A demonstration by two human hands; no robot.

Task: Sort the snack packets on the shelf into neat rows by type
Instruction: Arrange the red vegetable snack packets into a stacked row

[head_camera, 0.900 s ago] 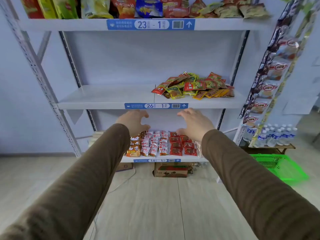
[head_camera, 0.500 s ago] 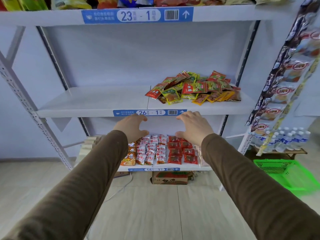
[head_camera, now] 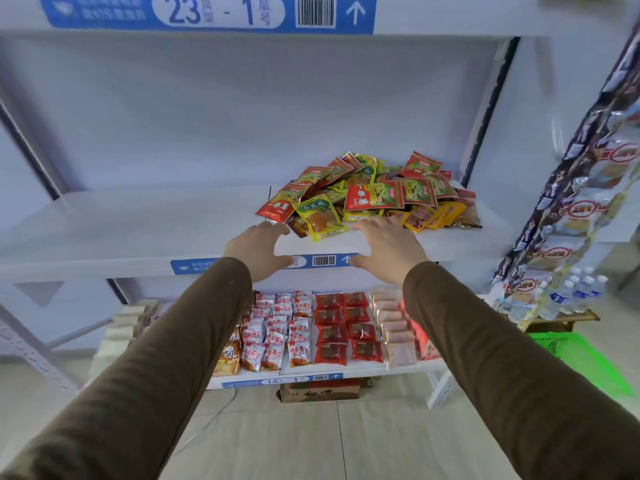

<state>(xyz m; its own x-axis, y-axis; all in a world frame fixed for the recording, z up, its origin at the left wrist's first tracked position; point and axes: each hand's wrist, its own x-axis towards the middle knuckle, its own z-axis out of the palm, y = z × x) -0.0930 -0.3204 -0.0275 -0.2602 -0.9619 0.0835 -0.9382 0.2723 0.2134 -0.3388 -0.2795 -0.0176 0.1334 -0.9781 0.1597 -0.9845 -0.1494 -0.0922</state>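
While the snack packets (head_camera: 374,195) lie heaped on the middle shelf (head_camera: 138,230), your left hand (head_camera: 258,249) and right hand (head_camera: 388,247) hover just before them, each grip released, fingers spread.

Pale wall (head_camera: 207,109); light tiled floor (head_camera: 311,441)

Glossy plastic snack packets (head_camera: 372,199), matt shelf (head_camera: 138,223)

Long brown sleeves (head_camera: 166,358) on both arms, plain fabric, cuffs at wrists; hands bare.
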